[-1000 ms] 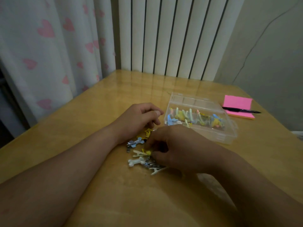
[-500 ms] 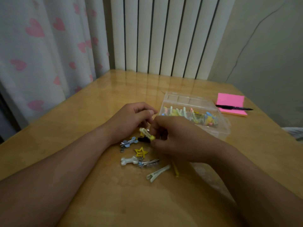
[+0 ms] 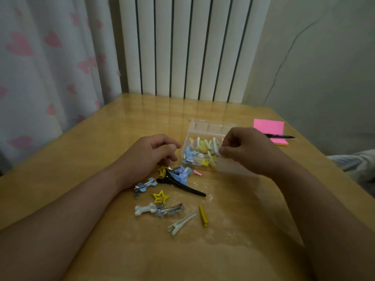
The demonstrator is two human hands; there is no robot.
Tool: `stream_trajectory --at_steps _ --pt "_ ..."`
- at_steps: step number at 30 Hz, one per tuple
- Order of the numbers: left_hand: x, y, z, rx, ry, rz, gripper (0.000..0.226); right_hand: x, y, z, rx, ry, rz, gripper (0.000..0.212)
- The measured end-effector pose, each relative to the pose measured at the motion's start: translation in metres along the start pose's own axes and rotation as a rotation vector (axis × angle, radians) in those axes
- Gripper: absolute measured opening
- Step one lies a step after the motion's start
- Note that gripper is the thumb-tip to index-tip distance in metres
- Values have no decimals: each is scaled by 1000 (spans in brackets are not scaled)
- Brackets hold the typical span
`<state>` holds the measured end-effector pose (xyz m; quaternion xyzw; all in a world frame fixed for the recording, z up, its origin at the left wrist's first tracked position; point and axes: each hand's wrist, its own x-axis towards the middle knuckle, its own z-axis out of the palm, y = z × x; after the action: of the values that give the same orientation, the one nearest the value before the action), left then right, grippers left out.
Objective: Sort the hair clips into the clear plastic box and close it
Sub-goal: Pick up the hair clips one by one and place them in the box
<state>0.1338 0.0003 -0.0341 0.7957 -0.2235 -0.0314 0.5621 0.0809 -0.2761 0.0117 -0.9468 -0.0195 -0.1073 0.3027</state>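
Observation:
The clear plastic box [image 3: 205, 126] stands open on the table and holds several pastel hair clips [image 3: 199, 149]. Above its near right part, my right hand [image 3: 247, 151] pinches a pale clip between its fingertips. My left hand [image 3: 150, 157] rests on the table left of the box, loosely curled, with nothing visible in it. In front of it lie loose clips: a long black clip [image 3: 182, 185], a yellow star [image 3: 161, 196], a white bone [image 3: 145, 208], a blue bone [image 3: 145, 184], a pale long clip [image 3: 181, 223] and a yellow bar [image 3: 203, 216].
A pink sticky-note pad [image 3: 268, 128] with a black pen [image 3: 280, 136] across it lies right of the box. The wooden table [image 3: 81, 159] meets a white radiator [image 3: 192, 57] at the back, and a heart-print curtain [image 3: 50, 67] hangs on the left.
My right hand has lifted a pale clip out of the pile and carried it right, over the box. The black clip now lies uncovered. My left hand has stayed put.

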Motion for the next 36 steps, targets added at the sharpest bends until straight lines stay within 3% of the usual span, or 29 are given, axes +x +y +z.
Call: stream_trajectory --at_steps 10,15,23,31,36 --pt "-1 2 0 0 0 1 20 4 2 11 -9 -29 87 6" --pt "-1 1 0 10 -2 11 20 3 0 13 14 -90 149 17" --pt "0 -1 0 17 -7 15 19 3 0 13 33 -70 114 18" --pt "-1 1 -1 15 -9 12 19 -1 -11 13 -8 145 -53 16" --pt "-1 2 -1 1 -2 7 21 -13 -33 23 20 90 -246 7"
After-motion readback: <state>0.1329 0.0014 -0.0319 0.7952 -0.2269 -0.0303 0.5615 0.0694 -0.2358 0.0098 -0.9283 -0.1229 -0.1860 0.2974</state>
